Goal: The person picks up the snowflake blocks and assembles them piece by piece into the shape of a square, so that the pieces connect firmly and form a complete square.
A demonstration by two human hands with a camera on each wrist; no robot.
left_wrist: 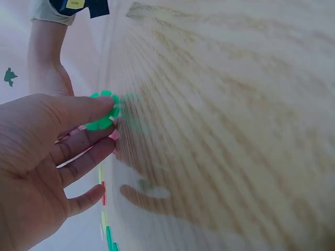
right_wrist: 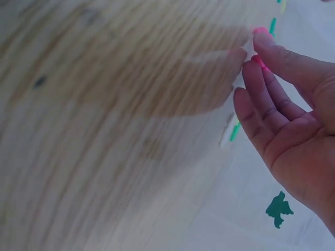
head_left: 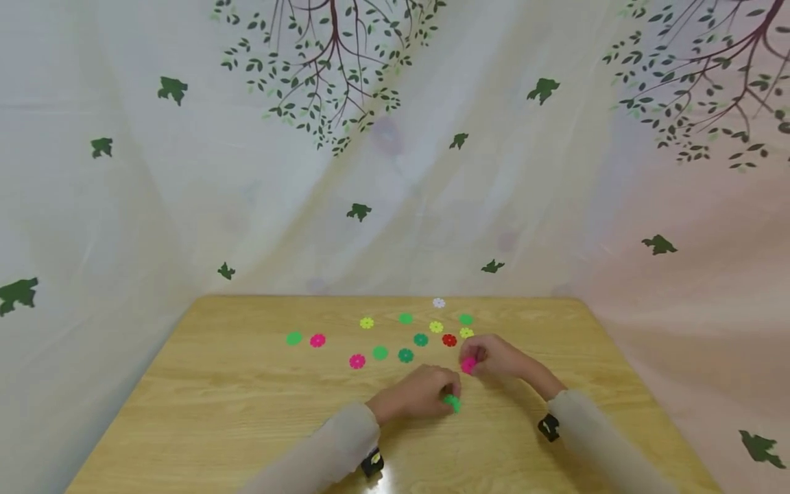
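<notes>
Between thumb and fingers, my left hand (head_left: 420, 392) pinches a green notched plastic disc (head_left: 454, 403), shaped like a flower. In the left wrist view this green disc (left_wrist: 98, 125) stands on edge near the tabletop, with the thumb over part of it. My right hand (head_left: 498, 358) is a little farther forward and to the right, pinching a pink notched disc (head_left: 469, 365). The right wrist view shows only bits of that pink disc (right_wrist: 260, 31) behind the thumb and fingers. The two held discs are apart. Nearest the right hand lie a red disc (head_left: 449, 340) and a yellow disc (head_left: 466, 333).
More discs lie scattered flat beyond the hands: several green ones (head_left: 380, 353), pink ones (head_left: 357, 361) to the left, other yellow ones (head_left: 367, 323) and a white one (head_left: 439, 302) near the back edge. The wooden table (head_left: 216, 398) meets a printed curtain (head_left: 278, 206) behind.
</notes>
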